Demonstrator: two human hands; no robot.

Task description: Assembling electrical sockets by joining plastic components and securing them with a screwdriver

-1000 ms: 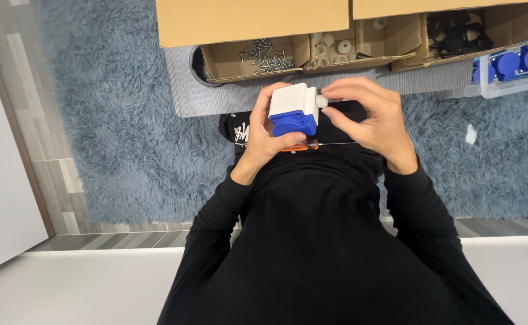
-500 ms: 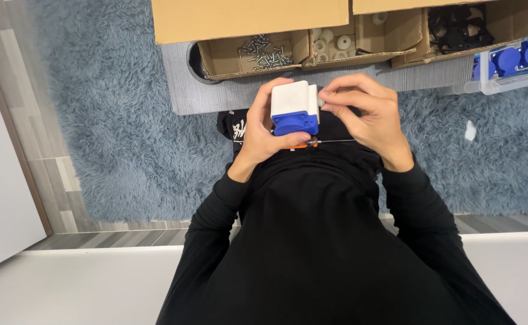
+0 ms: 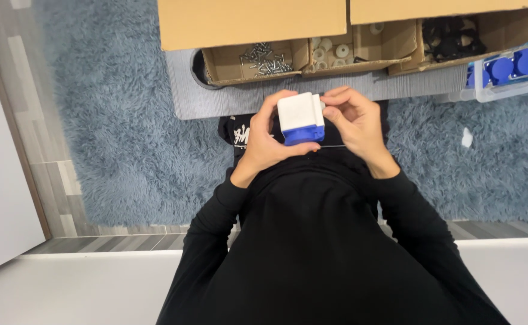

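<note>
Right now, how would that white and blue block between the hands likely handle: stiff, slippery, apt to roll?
The white and blue block looks like moulded plastic, so probably stiff. Its flat faces and squared edges suggest it would sit rather than roll. The smooth surface may be a little slippery, yet the left hand wraps it while the right hand touches its side.

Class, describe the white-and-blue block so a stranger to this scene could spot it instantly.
Start at the grey table beside the cardboard boxes. Just below its edge, the left hand and right hand meet around the block. It alone is white with a blue base.
</note>
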